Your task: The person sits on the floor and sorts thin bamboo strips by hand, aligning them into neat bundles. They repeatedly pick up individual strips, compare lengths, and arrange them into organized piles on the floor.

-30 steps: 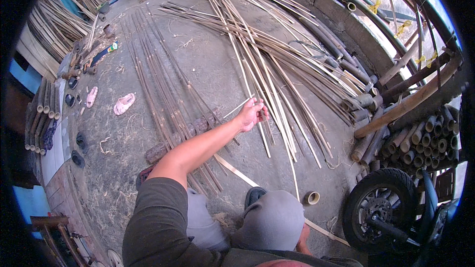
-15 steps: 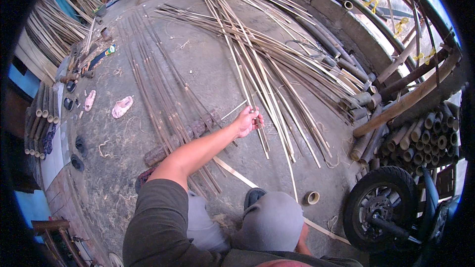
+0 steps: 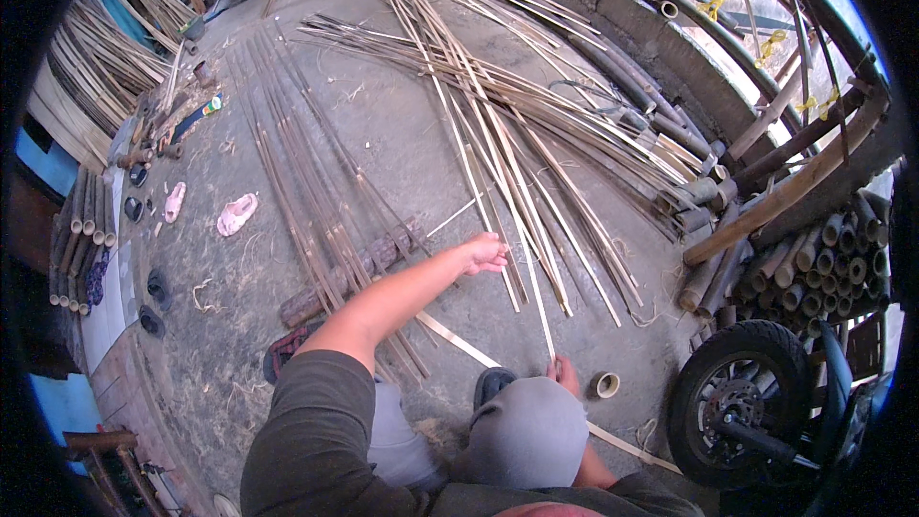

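Observation:
My left hand (image 3: 486, 254) is stretched out over the floor, closed with its fingers pressed together, beside the near part of the loose pile of long split bamboo strips (image 3: 490, 148). What it holds, if anything, is hidden. My right hand (image 3: 563, 375) shows just past my knee, closed at the near end of a pale bamboo strip (image 3: 542, 318) that runs away into the pile. A short bamboo ring (image 3: 604, 385) stands on the floor to its right. Under my left forearm, darker bamboo strips (image 3: 311, 172) lie side by side across a log (image 3: 385, 247).
A motorbike wheel (image 3: 737, 402) stands close at right, with stacked bamboo tubes (image 3: 823, 268) behind it. A flat strip (image 3: 459, 340) lies before my foot. Pink sandals (image 3: 236, 214), a saw (image 3: 196, 118) and bundled tubes (image 3: 88, 220) are at left.
My left hand has come slightly nearer and its fingers have closed. My right hand has come out from behind my knee and is now at the pale strip's end, which has shifted left.

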{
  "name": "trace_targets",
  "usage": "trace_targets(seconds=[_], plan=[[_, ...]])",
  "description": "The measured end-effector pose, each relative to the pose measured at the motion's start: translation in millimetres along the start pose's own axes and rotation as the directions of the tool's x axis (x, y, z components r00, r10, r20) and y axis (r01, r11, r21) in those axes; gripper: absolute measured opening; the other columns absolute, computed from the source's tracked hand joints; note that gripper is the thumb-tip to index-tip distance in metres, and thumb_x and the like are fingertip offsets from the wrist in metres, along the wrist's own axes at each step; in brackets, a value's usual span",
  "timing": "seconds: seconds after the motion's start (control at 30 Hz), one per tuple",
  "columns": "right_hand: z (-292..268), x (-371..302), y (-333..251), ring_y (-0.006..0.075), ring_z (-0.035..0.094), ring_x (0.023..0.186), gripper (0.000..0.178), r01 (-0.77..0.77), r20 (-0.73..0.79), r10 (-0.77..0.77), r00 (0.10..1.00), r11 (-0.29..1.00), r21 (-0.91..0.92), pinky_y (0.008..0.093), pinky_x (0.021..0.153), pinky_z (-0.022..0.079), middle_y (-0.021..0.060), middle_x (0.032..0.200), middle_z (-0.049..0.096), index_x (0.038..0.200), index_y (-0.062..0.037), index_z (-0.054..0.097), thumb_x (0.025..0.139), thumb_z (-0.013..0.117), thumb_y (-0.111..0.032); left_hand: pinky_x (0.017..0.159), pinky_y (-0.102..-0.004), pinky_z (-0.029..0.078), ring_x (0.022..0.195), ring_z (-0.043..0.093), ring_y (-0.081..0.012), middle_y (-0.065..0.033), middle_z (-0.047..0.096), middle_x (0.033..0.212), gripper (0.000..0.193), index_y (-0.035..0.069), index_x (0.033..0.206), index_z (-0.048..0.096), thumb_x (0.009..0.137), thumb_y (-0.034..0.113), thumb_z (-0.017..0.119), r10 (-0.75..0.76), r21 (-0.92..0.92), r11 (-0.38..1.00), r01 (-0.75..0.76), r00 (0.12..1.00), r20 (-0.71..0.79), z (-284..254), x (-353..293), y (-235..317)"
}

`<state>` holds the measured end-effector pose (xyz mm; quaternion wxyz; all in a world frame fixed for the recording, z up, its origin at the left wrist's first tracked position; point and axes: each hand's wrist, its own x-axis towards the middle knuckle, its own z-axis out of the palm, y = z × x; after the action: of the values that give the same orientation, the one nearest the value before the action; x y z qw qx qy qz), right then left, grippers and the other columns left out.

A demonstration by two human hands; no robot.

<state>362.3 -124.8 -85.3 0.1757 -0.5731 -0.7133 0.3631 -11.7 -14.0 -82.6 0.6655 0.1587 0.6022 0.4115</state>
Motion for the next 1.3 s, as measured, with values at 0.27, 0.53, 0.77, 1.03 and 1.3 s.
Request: trace_targets(seconds=[0.27,0.53,0.77,1.03,1.3], plan=[[47,164,-47,0.0376,0.064,0.084,0.037,0.244,-0.121,-0.286,0.950,0.928,-0.284,0.0456,0.078,0.050,0.0232,0.090,0.065,0.125,-0.0086,0.058,0.089,0.062,-0.018,0.071,-0.0301,0.051,0.079,0.059,-0.0114,-0.0033,0.062,0.097,0.053,0.006,0.142,0.041,0.094,0.023,0.056,0.125,0.203,0.971,-0.127,0.992,0.025,27,-27,35],[8,108,32,0.0307,0.065,0.069,0.083,0.216,0.308,-0.217,0.926,0.976,0.040,0.0414,0.069,0.051,0.0200,0.076,0.066,0.150,-0.0126,0.022,0.082,0.069,-0.020,0.073,-0.0284,0.051,0.086,0.061,-0.0116,-0.0023,0.062,0.098,0.043,0.006,0.133,0.050,0.094,0.024,0.055,0.259,0.350,0.901,-0.255,0.965,0.036,-13,-64,72],[-32,-34,121,0.0338,0.066,0.093,0.035,-0.070,0.078,0.070,0.994,0.998,-0.006,0.0413,0.079,0.051,0.0217,0.104,0.066,0.124,-0.0030,0.054,0.091,0.057,-0.014,0.070,-0.0278,0.051,0.082,0.060,-0.0098,-0.0015,0.063,0.098,0.036,0.007,0.127,0.054,0.094,0.022,0.055,0.231,0.359,0.914,-0.187,0.969,-0.084,-34,-50,75],[8,45,60,0.0363,0.059,0.078,0.037,0.051,-0.167,-0.061,0.984,0.997,-0.062,0.0452,0.071,0.048,0.0187,0.090,0.057,0.125,-0.0154,0.062,0.090,0.053,-0.008,0.069,-0.0263,0.049,0.082,0.061,-0.0103,-0.0035,0.064,0.102,0.039,0.004,0.128,0.054,0.095,0.024,0.056,0.323,0.451,0.819,-0.355,0.934,0.150,24,-67,99],[7,55,122,0.0269,0.052,0.072,0.062,0.131,-0.409,-0.173,0.896,0.983,-0.130,0.0350,0.066,0.045,0.0123,0.087,0.050,0.132,-0.0177,0.060,0.075,0.056,0.007,0.071,-0.0282,0.050,0.081,0.061,-0.0127,-0.0063,0.065,0.098,0.037,0.004,0.127,0.056,0.096,0.023,0.057,0.481,0.571,0.695,-0.438,0.873,0.085,-49,-79,113]])
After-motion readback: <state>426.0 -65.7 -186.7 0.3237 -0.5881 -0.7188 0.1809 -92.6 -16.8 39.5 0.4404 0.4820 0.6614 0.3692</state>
